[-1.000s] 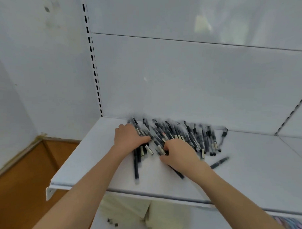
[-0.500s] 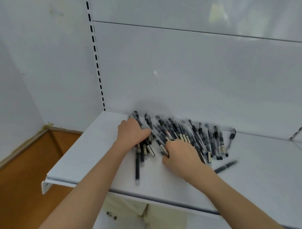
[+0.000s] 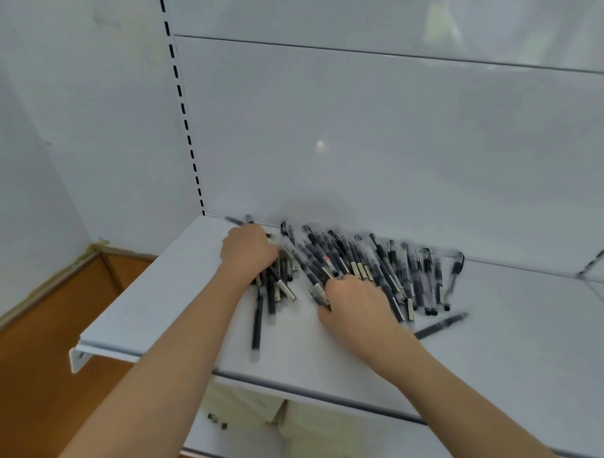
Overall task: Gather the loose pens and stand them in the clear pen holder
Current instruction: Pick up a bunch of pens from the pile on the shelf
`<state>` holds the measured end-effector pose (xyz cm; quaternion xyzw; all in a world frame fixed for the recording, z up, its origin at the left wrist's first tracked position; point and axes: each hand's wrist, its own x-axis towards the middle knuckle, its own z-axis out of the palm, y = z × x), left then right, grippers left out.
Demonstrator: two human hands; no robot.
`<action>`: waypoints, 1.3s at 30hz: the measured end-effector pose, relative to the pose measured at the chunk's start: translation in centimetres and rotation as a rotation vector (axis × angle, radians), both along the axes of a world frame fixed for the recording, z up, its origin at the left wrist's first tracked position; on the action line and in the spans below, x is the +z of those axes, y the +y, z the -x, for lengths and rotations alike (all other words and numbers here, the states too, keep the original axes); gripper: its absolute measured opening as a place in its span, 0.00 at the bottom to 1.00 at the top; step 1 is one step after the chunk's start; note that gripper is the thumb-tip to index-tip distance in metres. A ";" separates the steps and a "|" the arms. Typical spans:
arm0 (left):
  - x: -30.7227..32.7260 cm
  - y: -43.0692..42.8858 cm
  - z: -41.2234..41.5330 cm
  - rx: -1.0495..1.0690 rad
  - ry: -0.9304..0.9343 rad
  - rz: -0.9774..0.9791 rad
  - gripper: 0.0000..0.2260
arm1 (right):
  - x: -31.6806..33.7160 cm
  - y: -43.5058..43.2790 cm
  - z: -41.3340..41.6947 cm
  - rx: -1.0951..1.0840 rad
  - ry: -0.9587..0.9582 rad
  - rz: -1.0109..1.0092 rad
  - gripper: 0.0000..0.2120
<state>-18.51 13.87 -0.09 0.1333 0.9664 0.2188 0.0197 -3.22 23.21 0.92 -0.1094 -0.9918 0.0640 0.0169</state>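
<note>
Pens (image 3: pixel 361 265): loose heap at back of shelf (image 3: pixel 154 309). Light, stiff, slick, likely to roll; best bunched round mid-barrels. Stray pen (image 3: pixel 441 325) at heap's 4 o'clock. Left hand (image 3: pixel 248 251) curls round bundle at heap's 9 o'clock. Right hand (image 3: pixel 356 306) lies on 6 o'clock edge, grip unclear. No holder in view.

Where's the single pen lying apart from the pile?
Head view: the single pen lies on the shelf, right of the right hand, just in front of the pile.
</note>
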 end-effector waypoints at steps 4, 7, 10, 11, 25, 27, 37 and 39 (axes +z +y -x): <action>0.2 -0.6 0.1 0.003 0.003 -0.002 0.10 | -0.1 0.0 -0.1 -0.013 0.017 -0.001 0.19; 0.2 -1.0 0.2 0.002 0.011 -0.054 0.13 | -0.5 -0.1 0.1 -0.011 0.036 -0.010 0.13; 0.1 -1.4 0.1 0.006 -0.007 -0.154 0.15 | -0.8 0.0 0.2 -0.005 0.042 -0.015 0.16; 0.0 -1.5 0.0 0.012 -0.016 -0.203 0.16 | -0.8 0.0 0.1 -0.003 0.044 -0.015 0.18; -1.1 -2.6 -0.5 0.015 -0.094 -0.484 0.08 | 1.6 -0.3 11.4 0.129 0.287 0.640 0.19; -1.1 -2.8 -0.6 0.005 -0.086 -0.495 0.10 | 0.9 -0.9 12.8 0.161 0.263 0.645 0.17; -1.3 -3.3 0.2 -0.004 -0.197 -0.691 0.10 | 1.3 2.0 11.0 -0.129 0.483 0.971 0.07; -1.0 -2.9 -0.1 -0.015 -0.258 -0.797 0.09 | 1.7 3.2 9.6 -0.207 0.478 1.131 0.08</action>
